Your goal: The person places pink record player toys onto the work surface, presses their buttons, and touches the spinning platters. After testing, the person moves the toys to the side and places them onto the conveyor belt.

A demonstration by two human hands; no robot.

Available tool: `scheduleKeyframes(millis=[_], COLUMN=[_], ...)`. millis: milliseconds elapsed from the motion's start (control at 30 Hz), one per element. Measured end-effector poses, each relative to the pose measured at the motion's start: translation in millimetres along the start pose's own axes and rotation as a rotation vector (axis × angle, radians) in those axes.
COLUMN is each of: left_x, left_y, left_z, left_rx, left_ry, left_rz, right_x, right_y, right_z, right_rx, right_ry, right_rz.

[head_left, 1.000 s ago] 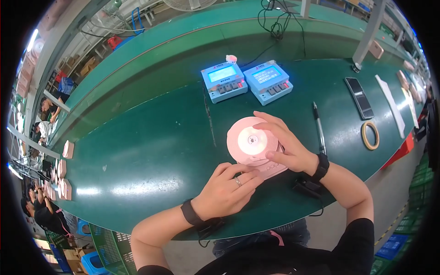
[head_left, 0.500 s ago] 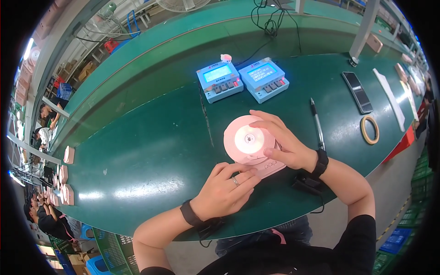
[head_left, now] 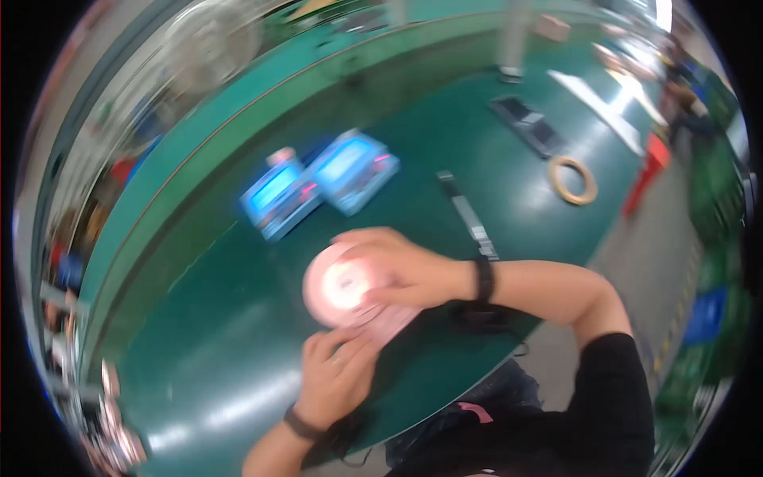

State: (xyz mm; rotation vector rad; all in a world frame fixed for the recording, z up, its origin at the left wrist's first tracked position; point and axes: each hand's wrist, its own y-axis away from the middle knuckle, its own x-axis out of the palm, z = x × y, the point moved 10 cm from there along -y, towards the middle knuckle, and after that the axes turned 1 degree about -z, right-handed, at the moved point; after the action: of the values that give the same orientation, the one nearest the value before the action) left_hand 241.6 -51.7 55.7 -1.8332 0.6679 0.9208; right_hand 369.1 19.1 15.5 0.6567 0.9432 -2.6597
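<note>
Pink device (head_left: 345, 288), its round disc glowing, is at nine o'clock from my right hand (head_left: 405, 270), half-curled across it, and twelve from my left hand (head_left: 338, 374), fingers bent against its near edge; I cannot tell whether either grips.

The desk (head_left: 238, 342) is deep green, streaked with white glare. The device (head_left: 343, 285) is pale pink, its round top glowing white at the centre. Toward the desk's far edge, two light-blue boxes (head_left: 280, 195) show bright blue screens and red lights. Near its right end, the tape ring (head_left: 590, 181) is tan, the strip (head_left: 596, 110) white, the phone (head_left: 526, 125) black. Both wristbands (head_left: 484, 279) are black.
</note>
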Motion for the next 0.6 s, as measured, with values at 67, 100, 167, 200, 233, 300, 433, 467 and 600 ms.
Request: scheduleKeyframes(millis=[67, 100, 167, 200, 233, 300, 433, 467, 600], left_x=[-9, -12, -10, -10, -9, -2, -1, -2, -2], left_y=[8, 10, 12, 10, 7, 3, 4, 6, 9], left_z=[0, 2, -4, -5, -4, -8, -6, -5, -2], left_rx=[-0.044, -0.072, -0.003, 0.006, 0.009, -0.007, -0.096, -0.100, -0.108], left_ry=[-0.023, -0.038, -0.031, -0.053, -0.083, -0.060, -0.045, -0.050, -0.050], left_rz=[-0.004, -0.007, 0.006, 0.012, 0.017, 0.018, 0.019, 0.026, 0.029], right_x=[14, 20, 16, 14, 14, 11, 13, 14, 16], right_y=[-10, -15, -14, -12, -10, -6, -4, -5, -8], right_z=[5, 4, 3, 2, 2, 0, -1, 0, 0], right_rx=[-0.041, -0.033, -0.023, 0.017, 0.050, 0.077, 0.070, 0.069, 0.071], right_ry=[-0.037, -0.053, -0.047, -0.058, -0.076, -0.100, -0.078, -0.084, -0.089], right_rz=[-0.012, -0.012, -0.038, -0.020, 0.000, 0.011, 0.011, 0.014, 0.020])
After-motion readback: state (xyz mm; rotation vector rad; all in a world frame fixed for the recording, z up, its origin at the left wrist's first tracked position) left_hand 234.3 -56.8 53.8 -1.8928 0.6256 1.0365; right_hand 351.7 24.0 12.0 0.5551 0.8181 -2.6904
